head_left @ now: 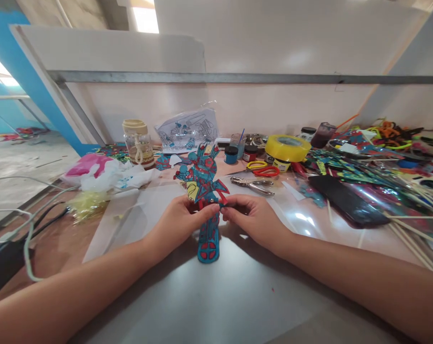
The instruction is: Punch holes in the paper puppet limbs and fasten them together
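The widest open way runs over the near part of the surface [216, 310], between the left forearm [80, 291] and the right forearm [345, 260], up to the foot of the painted figure [208, 251]. Straight ahead, the figure blocks a hand, and past it stand the blue jar [231, 155] and yellow tape roll [288, 153], backed by the white panel [237, 105]. Silver pliers [245, 182] lie beyond the right hand [254, 217]. Farther right, a dark flat object [348, 203] and thin sticks [406, 239] crowd the way; leftward, a pink-and-white bundle [92, 167] and a cable [25, 248] do.
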Available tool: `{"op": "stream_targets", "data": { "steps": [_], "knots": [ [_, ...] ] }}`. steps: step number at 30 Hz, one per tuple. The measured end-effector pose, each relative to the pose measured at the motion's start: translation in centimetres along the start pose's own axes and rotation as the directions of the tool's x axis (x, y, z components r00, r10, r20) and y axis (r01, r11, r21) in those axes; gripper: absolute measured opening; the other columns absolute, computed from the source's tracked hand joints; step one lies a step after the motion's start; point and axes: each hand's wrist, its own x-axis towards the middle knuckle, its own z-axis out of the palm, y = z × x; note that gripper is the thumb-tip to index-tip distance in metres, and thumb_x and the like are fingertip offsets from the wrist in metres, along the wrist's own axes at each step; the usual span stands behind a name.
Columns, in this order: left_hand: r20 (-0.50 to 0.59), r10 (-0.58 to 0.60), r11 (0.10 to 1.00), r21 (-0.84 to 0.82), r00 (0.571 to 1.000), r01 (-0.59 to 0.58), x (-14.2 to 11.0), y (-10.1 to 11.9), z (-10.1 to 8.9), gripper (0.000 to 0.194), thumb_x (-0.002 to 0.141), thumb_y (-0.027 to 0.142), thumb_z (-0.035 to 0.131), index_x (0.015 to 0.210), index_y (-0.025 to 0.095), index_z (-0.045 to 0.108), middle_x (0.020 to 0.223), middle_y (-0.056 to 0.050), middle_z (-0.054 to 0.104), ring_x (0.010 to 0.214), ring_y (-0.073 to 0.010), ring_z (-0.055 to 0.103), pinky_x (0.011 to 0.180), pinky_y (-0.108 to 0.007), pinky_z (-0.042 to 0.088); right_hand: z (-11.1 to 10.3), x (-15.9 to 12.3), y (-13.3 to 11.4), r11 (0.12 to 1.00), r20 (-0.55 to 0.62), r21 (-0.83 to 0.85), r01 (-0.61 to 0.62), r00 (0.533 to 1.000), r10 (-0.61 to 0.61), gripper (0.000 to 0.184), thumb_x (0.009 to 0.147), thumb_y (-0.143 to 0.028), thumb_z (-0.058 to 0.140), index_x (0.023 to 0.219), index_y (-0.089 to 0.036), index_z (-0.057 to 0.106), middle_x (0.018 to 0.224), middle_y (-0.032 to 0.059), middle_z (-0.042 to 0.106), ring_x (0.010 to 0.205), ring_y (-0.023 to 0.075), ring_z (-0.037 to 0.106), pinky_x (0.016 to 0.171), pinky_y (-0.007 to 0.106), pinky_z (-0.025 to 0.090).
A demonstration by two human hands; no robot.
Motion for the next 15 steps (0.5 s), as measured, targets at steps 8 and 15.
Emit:
{"op": "stream_targets", "data": {
  "steps": [8,15],
  "knots": [
    [0.042,-0.015,0.999,-0.05,0.999,0.018,0.24,-0.12,-0.15,0.031,0.079,0.045,0.074,0.087,0.016,0.071,0.083,-0.004,0.076,0.074,-0.0182,0.069,0.066,-0.026,0.055,-0.1,0.21,-0.05,0.989,0.05,0.133,-0.066,0.997,0.06,0.026,0.077,-0.041,0.073,0.088,-0.019,0.069,0.074,0.0001,0.068,0.061,0.0124,0.06,0.059,0.027,0.05],
    [0.024,-0.001,1.0,0.022,1.0,0.001,0.2,-0.66,0.09,0.034,0.079,0.048,0.072,0.087,0.015,0.07,0.081,-0.004,0.074,0.073,-0.019,0.069,0.063,-0.026,0.054,-0.07,0.18,-0.1,0.997,-0.011,-0.018,-0.071,0.997,0.071,0.027,0.075,-0.043,0.074,0.074,-0.019,0.061,0.056,-0.0046,0.057,0.05,0.0094,0.05,0.047,0.022,0.04]
  ]
}}
